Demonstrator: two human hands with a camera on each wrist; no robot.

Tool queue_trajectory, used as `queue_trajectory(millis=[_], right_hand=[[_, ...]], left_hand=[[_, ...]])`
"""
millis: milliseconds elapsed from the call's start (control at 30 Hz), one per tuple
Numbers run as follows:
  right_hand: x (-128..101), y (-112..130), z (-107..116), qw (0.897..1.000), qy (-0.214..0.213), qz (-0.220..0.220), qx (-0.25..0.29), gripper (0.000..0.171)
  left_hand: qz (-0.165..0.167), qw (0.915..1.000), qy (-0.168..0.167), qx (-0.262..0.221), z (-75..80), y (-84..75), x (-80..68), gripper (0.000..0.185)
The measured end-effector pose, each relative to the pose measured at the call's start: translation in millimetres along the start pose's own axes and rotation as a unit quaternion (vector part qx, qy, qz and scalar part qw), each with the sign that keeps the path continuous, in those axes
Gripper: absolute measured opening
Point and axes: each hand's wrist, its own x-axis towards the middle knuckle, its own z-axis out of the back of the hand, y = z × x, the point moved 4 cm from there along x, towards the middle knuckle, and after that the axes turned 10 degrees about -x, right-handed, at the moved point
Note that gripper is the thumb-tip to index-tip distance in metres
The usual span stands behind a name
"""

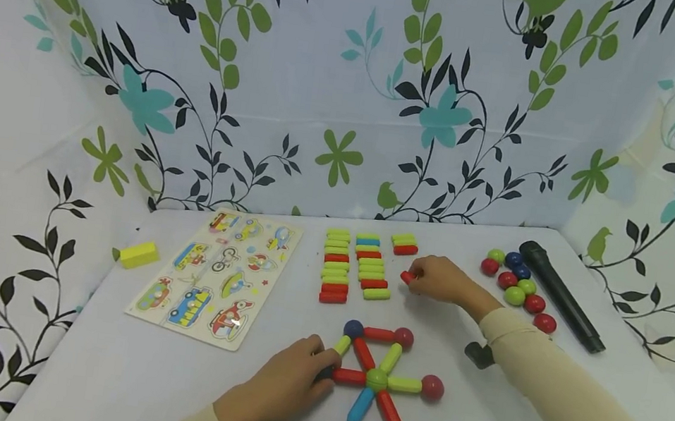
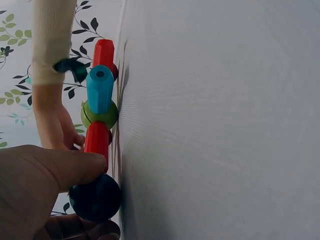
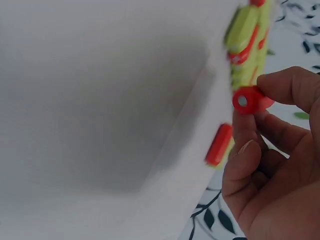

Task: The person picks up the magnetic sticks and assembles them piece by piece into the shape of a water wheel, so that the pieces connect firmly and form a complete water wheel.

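Note:
My right hand (image 1: 439, 278) pinches a red magnetic stick (image 3: 253, 100) between thumb and fingertips, just off the rows of loose sticks (image 1: 338, 257). In the left wrist view, my left hand (image 2: 47, 180) holds a dark blue ball (image 2: 96, 199), with its thumb on the red stick (image 2: 96, 140) joined to it. Both belong to a flat star-shaped figure around a green ball (image 1: 377, 379). Sticks in red, yellow-green and blue reach out from that centre. A red ball (image 1: 432, 388) ends the right spoke; the blue stick (image 1: 360, 407) and a red stick (image 1: 389, 411) have bare ends.
Several loose balls (image 1: 515, 296) in green, red and blue lie at the right, beside a black microphone-like rod (image 1: 560, 294). At the left are a wooden picture puzzle board (image 1: 216, 276) and a yellow block (image 1: 139, 255). A patterned cloth (image 1: 352, 99) hangs behind the white table (image 1: 118, 366).

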Motion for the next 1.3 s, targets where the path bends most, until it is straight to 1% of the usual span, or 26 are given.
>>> queue_trajectory(millis=[100, 233, 333, 433, 600, 933, 1300], right_hand=[[-28.4, 6.5, 1.2, 0.998, 0.021, 0.006, 0.059, 0.029], [-63.7, 11.3, -9.2, 0.993, 0.049, 0.003, 0.112, 0.021], [-82.7, 13.2, -23.2, 0.988, 0.068, 0.000, 0.141, 0.017], [-94.7, 14.2, -36.6, 0.985, 0.080, -0.002, 0.154, 0.015], [-101.8, 14.6, -49.1, 0.985, 0.085, -0.011, 0.153, 0.015], [-102.4, 19.3, -51.5, 0.983, 0.096, -0.016, 0.152, 0.012], [-98.7, 15.2, -57.7, 0.982, 0.099, -0.017, 0.160, 0.011]], left_hand=[[-0.003, 1.0000, -0.007, 0.000, 2.2, -0.4, 1.2, 0.029], [-0.003, 0.9999, -0.010, 0.005, 2.9, 0.5, 1.6, 0.029], [0.000, 0.9999, -0.009, 0.007, 3.1, 1.4, 0.7, 0.029], [0.000, 1.0000, -0.008, 0.005, 3.6, 1.3, -0.5, 0.029], [0.002, 1.0000, -0.004, 0.001, 3.5, 1.4, -0.9, 0.029], [0.003, 1.0000, 0.000, 0.003, 1.7, 2.0, 0.5, 0.030], [0.004, 1.0000, 0.005, 0.003, 1.2, 1.6, -0.3, 0.032]])
